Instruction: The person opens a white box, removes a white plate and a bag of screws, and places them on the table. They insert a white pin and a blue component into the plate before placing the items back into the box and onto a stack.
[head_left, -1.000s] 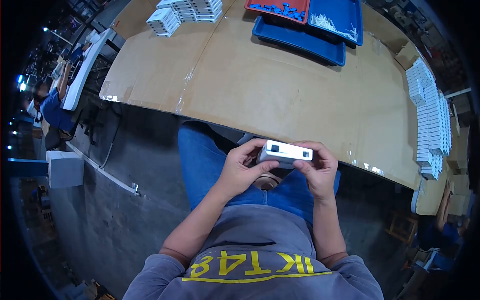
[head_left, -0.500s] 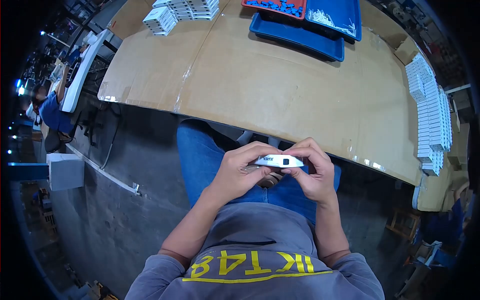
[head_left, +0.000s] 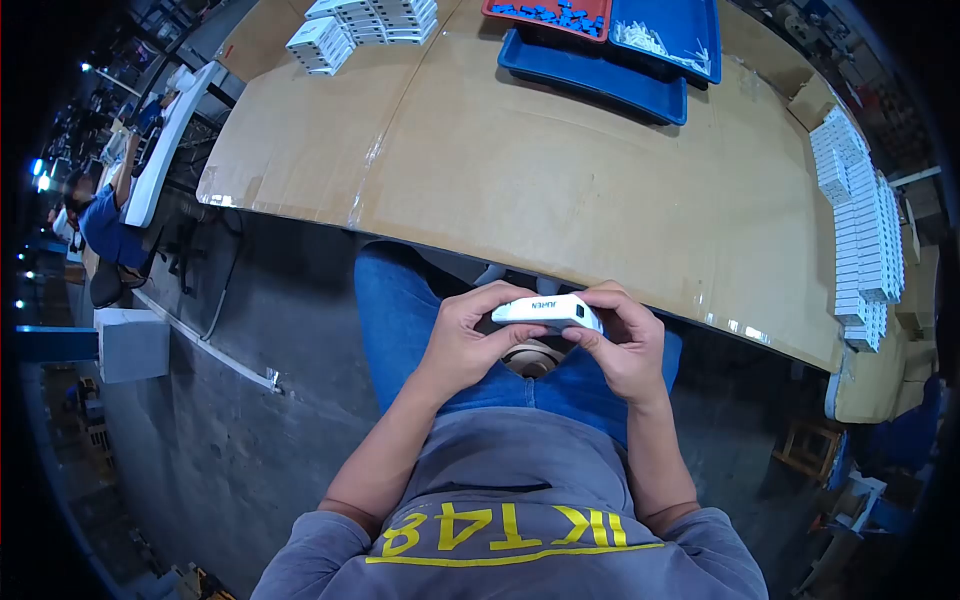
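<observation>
A small white plastic casing [head_left: 545,311] with dark lettering and a little black square near its right end is held above my lap, just off the table's front edge. My left hand [head_left: 474,335] pinches its left end, thumb below and fingers above. At the other end, my right hand [head_left: 628,345] grips it between thumb and fingers. Both hands are closed on this one casing, and its underside is hidden from me.
On the cardboard-covered table [head_left: 520,180] stand stacked white casings [head_left: 322,45] at the back left. A red tray [head_left: 550,22] of blue parts, a blue tray [head_left: 665,60] of white pieces and another blue tray [head_left: 590,82] stand behind. More white stacks [head_left: 862,240] line the right. A person [head_left: 105,225] sits far left.
The casing has tilted and turned between my hands, so more of its lettered face shows. My left hand has shifted slightly left; both still hold the casing.
</observation>
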